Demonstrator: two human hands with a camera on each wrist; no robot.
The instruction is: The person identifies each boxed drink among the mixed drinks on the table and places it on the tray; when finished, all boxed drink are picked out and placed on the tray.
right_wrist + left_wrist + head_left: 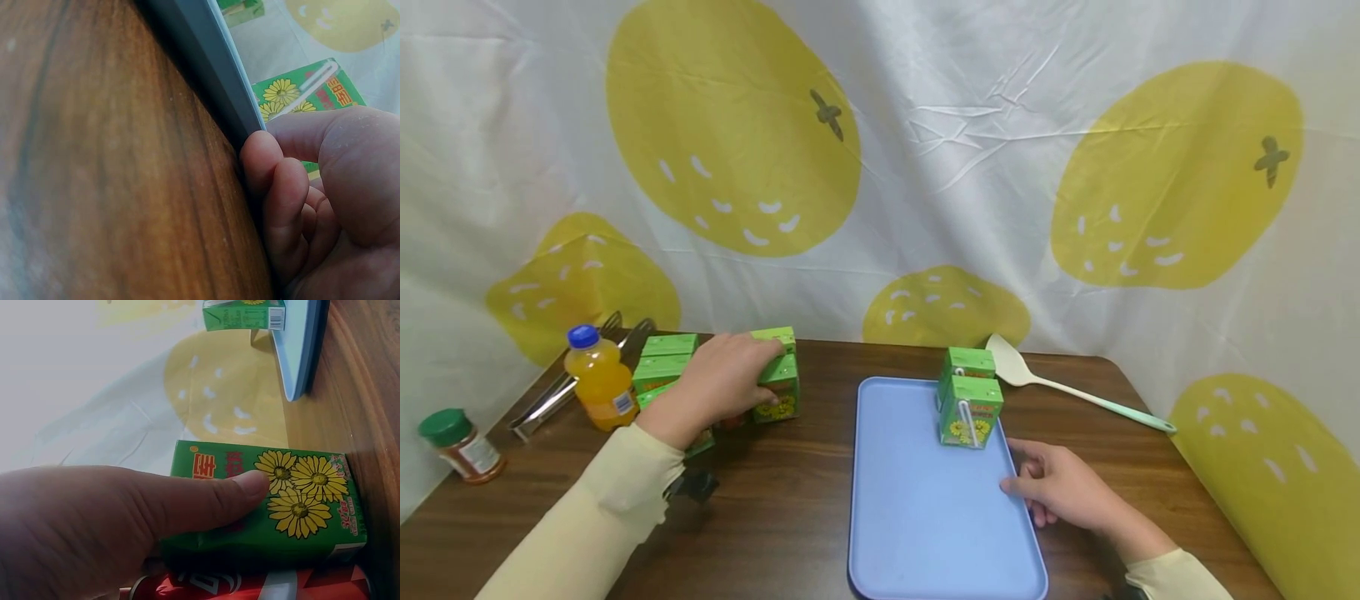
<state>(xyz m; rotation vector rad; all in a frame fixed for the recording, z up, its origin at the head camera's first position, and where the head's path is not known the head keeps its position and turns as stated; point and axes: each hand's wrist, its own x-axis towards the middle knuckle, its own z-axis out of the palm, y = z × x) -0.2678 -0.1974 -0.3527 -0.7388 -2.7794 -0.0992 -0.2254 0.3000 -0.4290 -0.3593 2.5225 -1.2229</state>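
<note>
My left hand grips a green drink carton with yellow flowers at the back left of the table. In the left wrist view the thumb lies flat across the front of that carton, beside a red can. My right hand pinches the right rim of a blue tray between thumb and fingers. Two more green cartons stand upright, one behind the other, at the tray's back right corner. The front one has a white straw on its face.
More green cartons stand left of my left hand, partly hidden by it. Beside them are an orange juice bottle, metal tongs and a green-lidded spice jar. A white spatula lies behind the tray, near the fruit-print cloth.
</note>
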